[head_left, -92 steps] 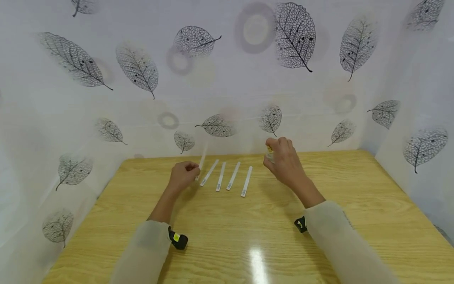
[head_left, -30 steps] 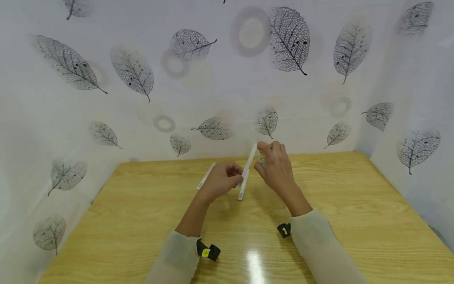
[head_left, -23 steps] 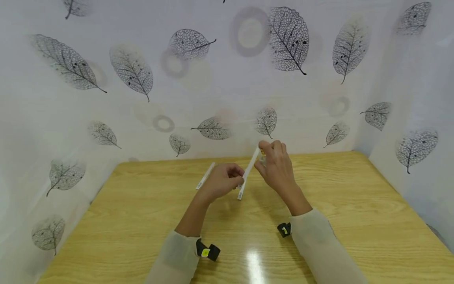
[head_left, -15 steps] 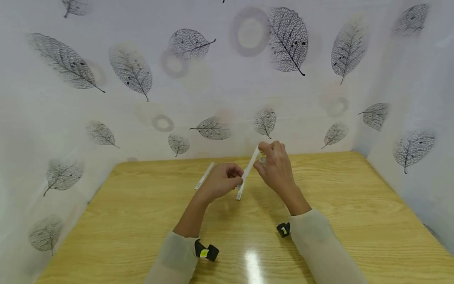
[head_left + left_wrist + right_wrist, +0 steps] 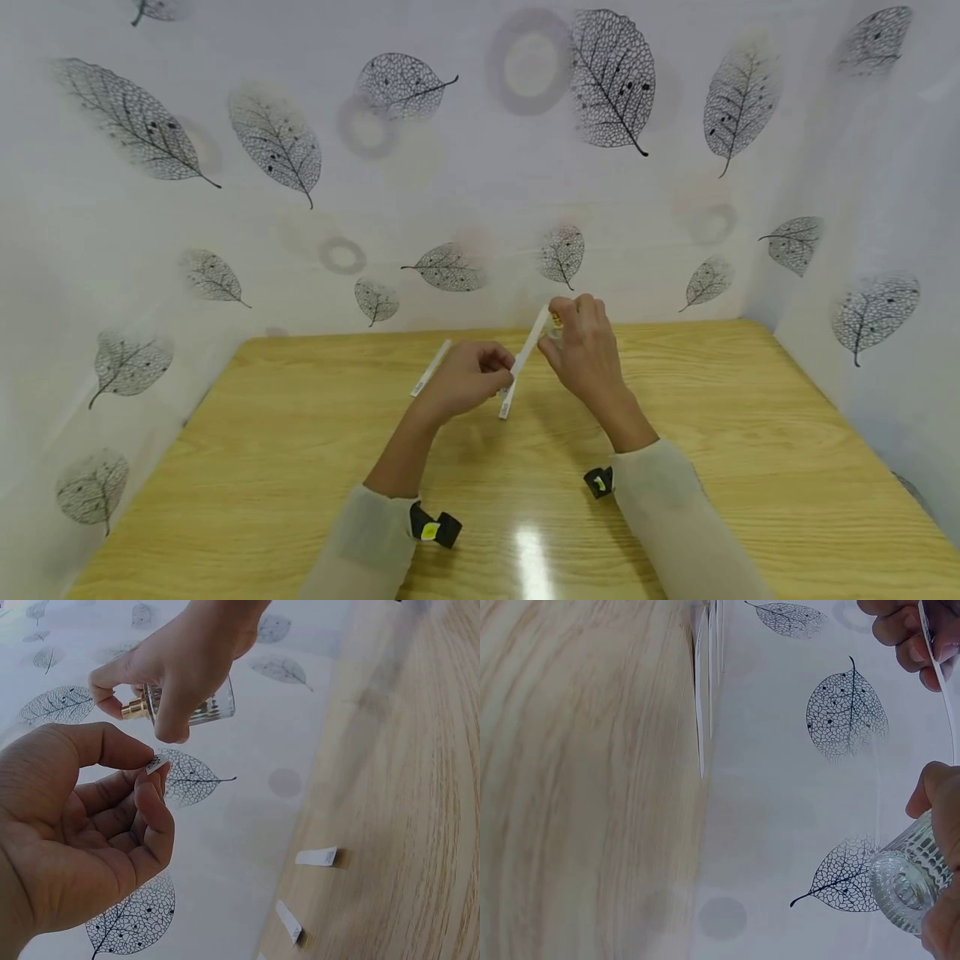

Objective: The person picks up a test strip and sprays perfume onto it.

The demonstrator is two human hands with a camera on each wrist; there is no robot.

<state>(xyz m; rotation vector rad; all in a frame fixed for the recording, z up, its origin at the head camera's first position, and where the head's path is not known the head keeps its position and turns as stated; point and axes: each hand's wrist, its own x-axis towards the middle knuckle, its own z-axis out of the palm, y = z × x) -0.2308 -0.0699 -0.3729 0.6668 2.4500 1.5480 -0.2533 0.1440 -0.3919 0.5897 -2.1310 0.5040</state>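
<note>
Between thumb and index finger, my left hand (image 5: 472, 379) pinches the printed end of a white perfume test strip (image 5: 532, 335). The strip slants up and right, its far end close to the gold spray head (image 5: 135, 710) of a clear glass perfume bottle (image 5: 220, 703). My right hand (image 5: 592, 354) grips that bottle, index finger on the spray head; the bottle's ribbed base shows in the right wrist view. Below the held strip another test strip (image 5: 507, 402) lies on the table, partly covered. One more strip (image 5: 431, 368) lies left of my left hand.
The wooden table (image 5: 360, 467) ends at a pale leaf-printed curtain (image 5: 465, 200) behind and at both sides. Several strips lie flat near the back edge; my left hand hides some in the head view. Black wrist cameras (image 5: 437, 529) sit on both sleeves.
Over three seconds my left hand has carried its strip rightward across the lying strips to the bottle. My right hand has shifted slightly left. During the last half second both hands stay nearly still.
</note>
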